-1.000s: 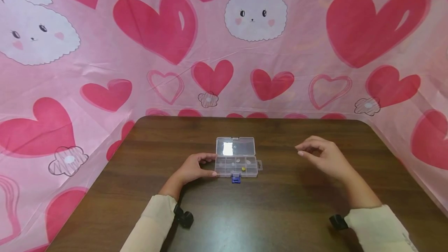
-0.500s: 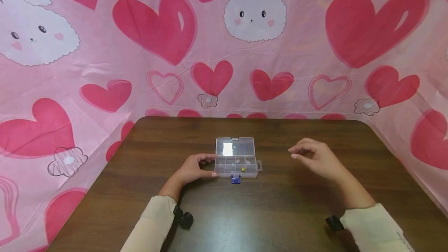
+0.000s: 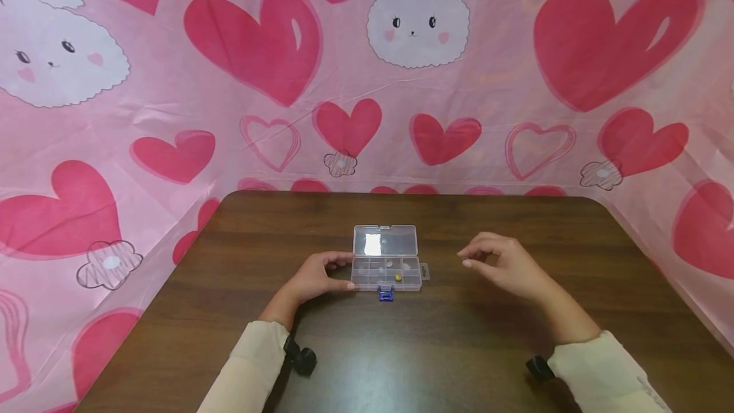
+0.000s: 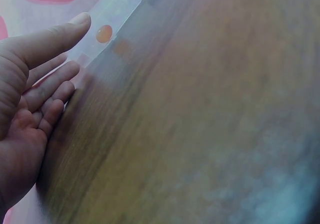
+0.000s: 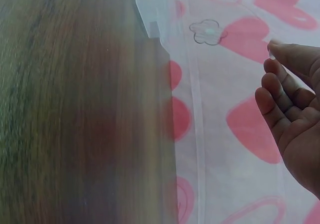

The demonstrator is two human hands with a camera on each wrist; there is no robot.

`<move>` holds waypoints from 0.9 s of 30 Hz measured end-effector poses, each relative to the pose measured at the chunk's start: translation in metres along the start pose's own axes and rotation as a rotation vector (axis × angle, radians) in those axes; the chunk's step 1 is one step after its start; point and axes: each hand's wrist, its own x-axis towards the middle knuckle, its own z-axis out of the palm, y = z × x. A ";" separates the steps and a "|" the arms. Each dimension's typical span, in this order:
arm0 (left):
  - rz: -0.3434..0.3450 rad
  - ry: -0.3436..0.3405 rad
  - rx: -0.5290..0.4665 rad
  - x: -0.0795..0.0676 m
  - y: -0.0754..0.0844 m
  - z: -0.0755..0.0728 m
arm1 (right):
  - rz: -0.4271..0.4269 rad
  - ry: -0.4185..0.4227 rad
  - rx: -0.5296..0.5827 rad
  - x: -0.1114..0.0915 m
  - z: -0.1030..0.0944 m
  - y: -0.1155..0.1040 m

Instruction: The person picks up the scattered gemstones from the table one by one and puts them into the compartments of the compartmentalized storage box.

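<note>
A clear plastic compartment box [image 3: 375, 280] lies on the table with its lid [image 3: 398, 239] raised behind it. At its front hangs a blue latch [image 3: 387, 294]. A yellow piece [image 3: 398, 278] and several pale pieces sit in its compartments; the left wrist view shows an orange-looking round piece [image 4: 104, 34] through the wall. My left hand [image 3: 316, 278] holds the box's left end, thumb at the front corner and fingers toward the back. Right of the box, my right hand [image 3: 507, 264] hovers above the table, thumb and fingertip pinching a tiny white piece [image 5: 272, 55], mostly hidden.
The dark wooden table [image 3: 258, 222] reaches back to a pink cloth [image 3: 459, 88] with hearts and rabbits. A hanging tab [image 3: 425, 271] sticks out from the box's right side. Black straps with small devices [image 3: 304, 359] are on both wrists.
My right hand has moved left toward the box and slightly down. The left hand and the box stay where they were.
</note>
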 end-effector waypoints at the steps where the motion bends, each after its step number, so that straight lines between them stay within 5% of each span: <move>1: 0.000 -0.001 -0.001 0.000 0.000 0.000 | 0.002 -0.011 -0.001 0.001 0.001 0.000; 27: -0.005 -0.008 0.002 0.001 0.000 -0.001 | 0.015 -0.195 0.038 0.024 0.032 -0.002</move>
